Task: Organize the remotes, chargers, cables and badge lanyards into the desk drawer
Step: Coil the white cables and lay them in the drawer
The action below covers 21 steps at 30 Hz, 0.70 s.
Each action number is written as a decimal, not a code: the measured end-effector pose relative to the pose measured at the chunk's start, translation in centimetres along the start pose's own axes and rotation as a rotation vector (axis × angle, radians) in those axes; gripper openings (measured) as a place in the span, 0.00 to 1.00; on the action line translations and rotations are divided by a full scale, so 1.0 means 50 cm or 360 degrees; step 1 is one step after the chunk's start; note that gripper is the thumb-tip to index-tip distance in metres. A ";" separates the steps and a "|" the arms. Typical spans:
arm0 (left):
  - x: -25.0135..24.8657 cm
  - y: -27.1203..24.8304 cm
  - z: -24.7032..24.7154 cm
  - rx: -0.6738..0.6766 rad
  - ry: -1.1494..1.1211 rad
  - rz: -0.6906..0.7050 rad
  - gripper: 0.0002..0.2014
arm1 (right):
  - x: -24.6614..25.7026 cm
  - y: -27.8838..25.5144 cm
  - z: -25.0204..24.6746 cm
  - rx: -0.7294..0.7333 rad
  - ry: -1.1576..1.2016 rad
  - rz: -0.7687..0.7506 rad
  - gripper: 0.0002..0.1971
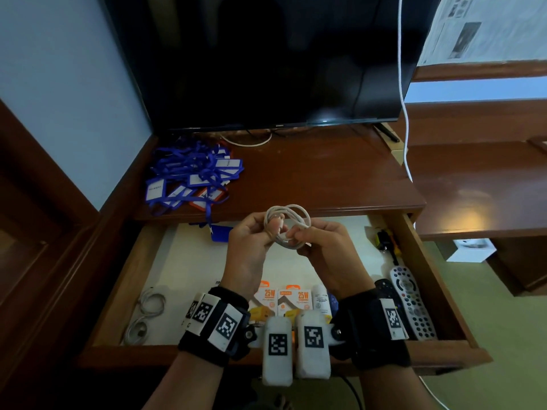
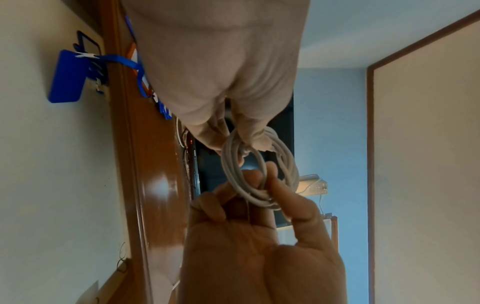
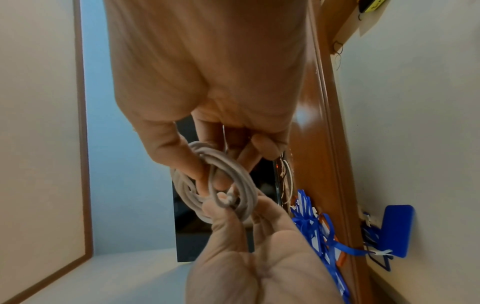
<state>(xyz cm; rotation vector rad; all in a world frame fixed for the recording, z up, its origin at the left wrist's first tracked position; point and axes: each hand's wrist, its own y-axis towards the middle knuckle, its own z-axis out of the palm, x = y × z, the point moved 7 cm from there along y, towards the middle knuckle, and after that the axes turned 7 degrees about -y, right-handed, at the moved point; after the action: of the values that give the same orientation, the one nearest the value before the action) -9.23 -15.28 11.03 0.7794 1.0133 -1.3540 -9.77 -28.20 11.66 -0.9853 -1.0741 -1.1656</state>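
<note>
Both hands hold a coiled white cable (image 1: 293, 211) above the open desk drawer (image 1: 127, 279). My left hand (image 1: 266, 232) pinches the coil's left side; my right hand (image 1: 293, 239) pinches its lower right. In the left wrist view my left hand (image 2: 262, 185) grips the cable (image 2: 285, 164) from below and the right hand (image 2: 233, 133) from above. The right wrist view shows my right hand (image 3: 233, 207) holding the cable (image 3: 241, 174) by its plug end, with the left hand (image 3: 207, 174) through the loop. A heap of blue badge lanyards (image 1: 192, 173) lies on the desk's left.
Inside the drawer lie two coiled cables (image 1: 151, 303) at front left, two orange charger boxes (image 1: 268, 300), a grey remote (image 1: 411, 303) and a black remote (image 1: 384, 287) at right, and a blue badge holder (image 1: 220, 233) at the back. A TV (image 1: 266, 54) stands behind; a white cord (image 1: 404, 113) hangs at right.
</note>
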 end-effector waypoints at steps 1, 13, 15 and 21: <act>-0.001 0.000 -0.003 0.0006 -0.0017 0.0007 0.07 | -0.004 0.000 0.004 0.0009 0.0009 0.0010 0.08; 0.017 0.007 -0.044 0.0071 -0.0435 -0.0107 0.04 | -0.047 0.019 0.014 0.0042 0.0053 0.0058 0.04; 0.017 0.009 -0.046 0.0133 -0.0506 -0.0115 0.04 | -0.052 0.027 0.009 0.0036 0.0071 0.0052 0.05; 0.018 0.025 -0.058 0.0165 -0.0535 -0.0101 0.06 | -0.060 0.044 0.019 0.0047 -0.0011 0.0031 0.09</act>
<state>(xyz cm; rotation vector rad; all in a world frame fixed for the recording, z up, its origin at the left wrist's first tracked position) -8.42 -12.90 8.93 0.5733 0.7119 -1.5415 -7.90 -26.36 8.86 -0.9755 -1.0821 -1.1283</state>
